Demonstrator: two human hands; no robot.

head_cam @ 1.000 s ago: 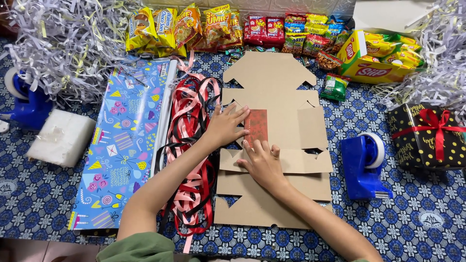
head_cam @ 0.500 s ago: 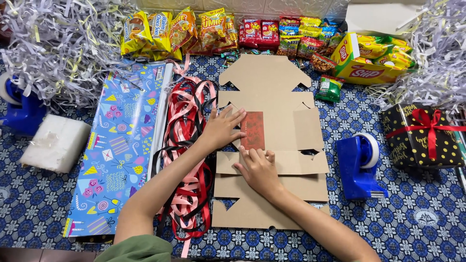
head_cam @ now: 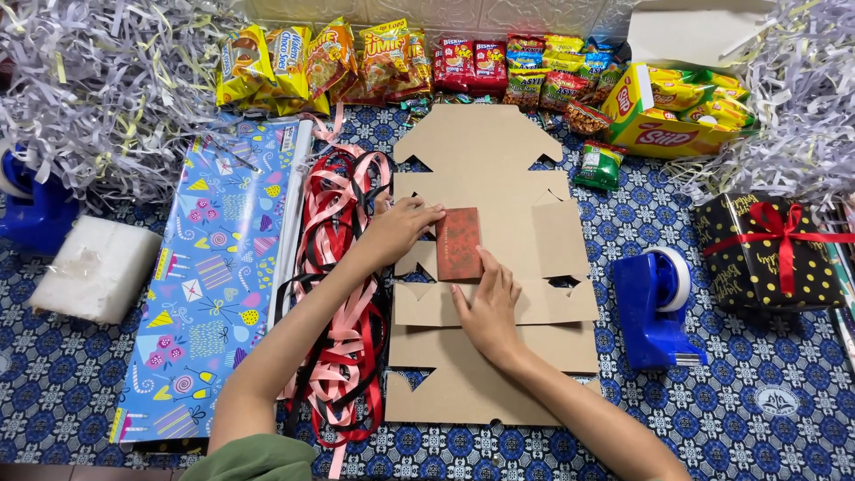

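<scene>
Both hands are laid on an unfolded cardboard box blank at the middle of the patterned surface. Fingertips of the left hand are pressed, fingers together, against the left edge of a small red packet, which lies flat on the blank's middle panel. At 6 o'clock of that packet the right hand is spread flat on the cardboard, its index finger laid along the packet's right edge; nothing is gripped by either hand.

At 9 o'clock of the blank a tangle of red, pink and black ribbons is heaped, and beyond it a sheet of blue patterned wrapping paper is spread. At 3 o'clock a blue tape dispenser is stood, with a black gift box with gold dots and a red bow further out. At 12 o'clock a row of snack packets is lined up. Shredded paper is piled at 10 o'clock.
</scene>
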